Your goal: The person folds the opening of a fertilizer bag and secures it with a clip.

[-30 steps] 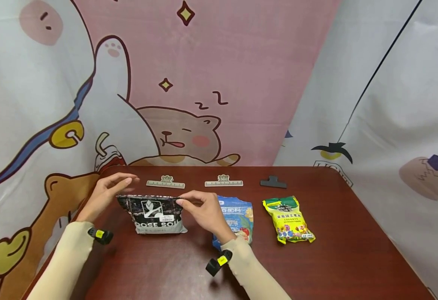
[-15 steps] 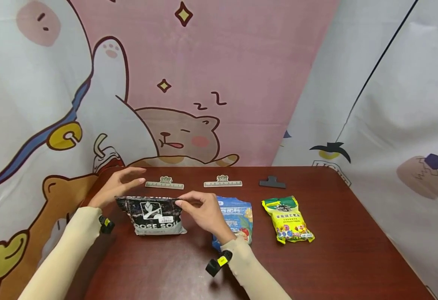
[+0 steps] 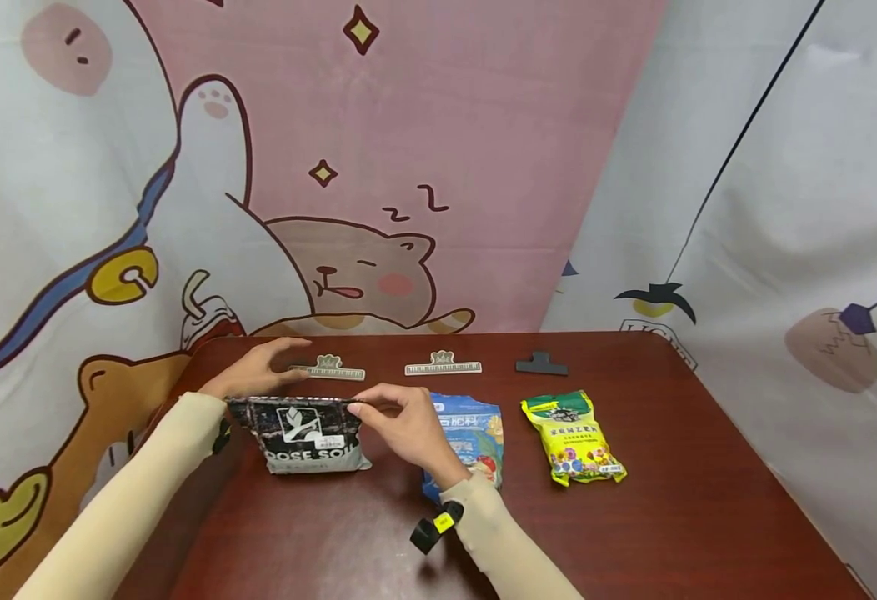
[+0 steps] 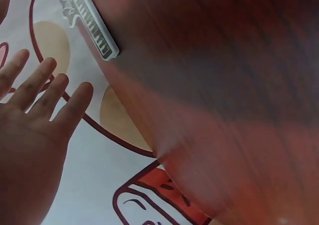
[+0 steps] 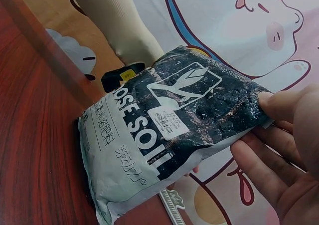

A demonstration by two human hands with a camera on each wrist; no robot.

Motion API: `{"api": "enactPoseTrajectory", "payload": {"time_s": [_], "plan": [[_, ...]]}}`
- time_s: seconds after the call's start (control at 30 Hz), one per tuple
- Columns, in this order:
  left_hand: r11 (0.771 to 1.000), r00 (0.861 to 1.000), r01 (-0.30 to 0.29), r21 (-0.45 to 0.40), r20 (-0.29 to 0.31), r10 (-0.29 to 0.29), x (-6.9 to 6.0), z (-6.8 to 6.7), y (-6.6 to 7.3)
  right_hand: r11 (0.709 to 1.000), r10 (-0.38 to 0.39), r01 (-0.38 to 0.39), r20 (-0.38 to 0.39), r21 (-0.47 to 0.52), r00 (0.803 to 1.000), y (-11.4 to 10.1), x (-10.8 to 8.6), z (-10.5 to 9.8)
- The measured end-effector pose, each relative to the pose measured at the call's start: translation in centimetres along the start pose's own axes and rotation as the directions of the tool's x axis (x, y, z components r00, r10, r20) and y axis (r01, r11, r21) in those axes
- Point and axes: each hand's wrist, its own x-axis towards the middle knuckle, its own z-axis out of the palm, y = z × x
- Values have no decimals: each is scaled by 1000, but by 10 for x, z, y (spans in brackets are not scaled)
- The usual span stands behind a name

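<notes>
A black and pale grey bag of rose soil (image 3: 303,433) stands upright on the table in the head view. My right hand (image 3: 408,421) pinches its top right corner between thumb and fingers; the right wrist view shows this grip closely. Behind the bag, my left hand (image 3: 258,371) stretches toward the leftmost piano-keyboard clip (image 3: 337,372), thumb and fingers apart. In the left wrist view its fingers are spread and hold nothing, with the clip beyond them. From the head view I cannot tell whether the thumb touches the clip.
Another keyboard clip (image 3: 443,365) and a dark grey clip (image 3: 541,364) lie along the table's back. A blue bag (image 3: 476,429) lies partly behind my right forearm. Right of it is a yellow and green bag (image 3: 573,437). Printed curtains hang behind the table (image 3: 679,517).
My left hand has moved right and behind the bag, reaching the left end of the nearest clip. The right hand keeps its pinch on the bag's corner. The view has shifted slightly.
</notes>
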Motion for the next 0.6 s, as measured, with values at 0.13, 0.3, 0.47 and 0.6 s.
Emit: {"api": "enactPoseTrajectory", "payload": {"time_s": [0.13, 0.3, 0.47, 0.6], "plan": [[999, 1000, -18, 39, 25, 17, 9, 3, 1, 1000, 2, -2, -1, 1, 1000, 0, 0, 1], [995, 997, -54, 81, 64, 49, 18, 11, -1, 1000, -5, 5, 6, -14, 1000, 0, -1, 0], [993, 991, -90, 76, 110, 82, 28, 19, -2, 1000, -4, 4, 7, -15, 1000, -1, -2, 0], [990, 985, -112, 85, 139, 99, 38, 25, -1, 1000, -16, 16, 2, -22, 1000, -2, -1, -1]]}}
